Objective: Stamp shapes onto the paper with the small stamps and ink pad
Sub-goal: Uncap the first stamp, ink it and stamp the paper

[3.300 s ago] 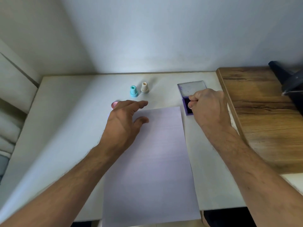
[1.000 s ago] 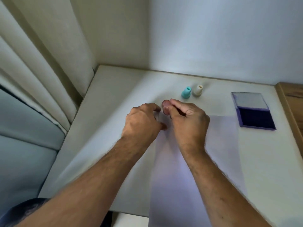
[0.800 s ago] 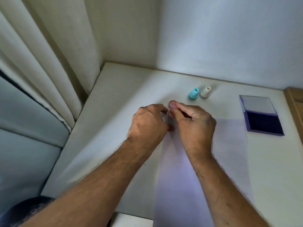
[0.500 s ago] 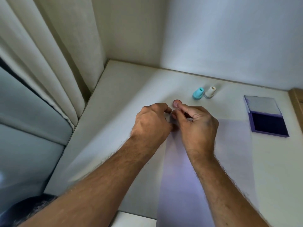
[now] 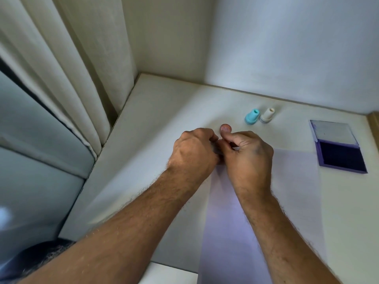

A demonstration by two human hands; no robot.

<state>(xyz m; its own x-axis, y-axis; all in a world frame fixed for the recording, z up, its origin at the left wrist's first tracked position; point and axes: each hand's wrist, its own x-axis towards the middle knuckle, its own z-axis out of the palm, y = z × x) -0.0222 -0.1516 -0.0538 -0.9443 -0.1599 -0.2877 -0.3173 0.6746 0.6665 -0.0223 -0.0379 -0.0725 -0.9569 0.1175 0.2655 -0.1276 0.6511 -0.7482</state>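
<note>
1. While both hands meet over the top left corner of the paper (image 5: 242, 222), the step in hand seems to be preparing a small stamp, perhaps pulling off its cap; this is my judgement only.
2. The left hand (image 5: 192, 153) is curled closed, with its fingertips turned toward the right hand. What it pinches is hidden, so I cannot tell.
3. Between the two hands, a small pinkish round thing (image 5: 225, 128) shows just above the fingers. It may be the stamp or a fingertip; it is too small and blurred to say.
4. The right hand (image 5: 249, 153) is also bent closed, thumb and fingers pressed together at the same spot, touching the left hand.
5. To do this well, I would hold the small part with a firm pinch, pull straight and gently, and keep the inked face away from the paper until it is aimed.
6. Further right, the blue stamp (image 5: 252, 117) and the white stamp (image 5: 267, 115) stand upright just beside each other on the worktop (image 5: 155, 128), near the hands but apart from them.
7. At the far right, the ink pad (image 5: 342, 152) lies open, well apart from both hands.
</note>
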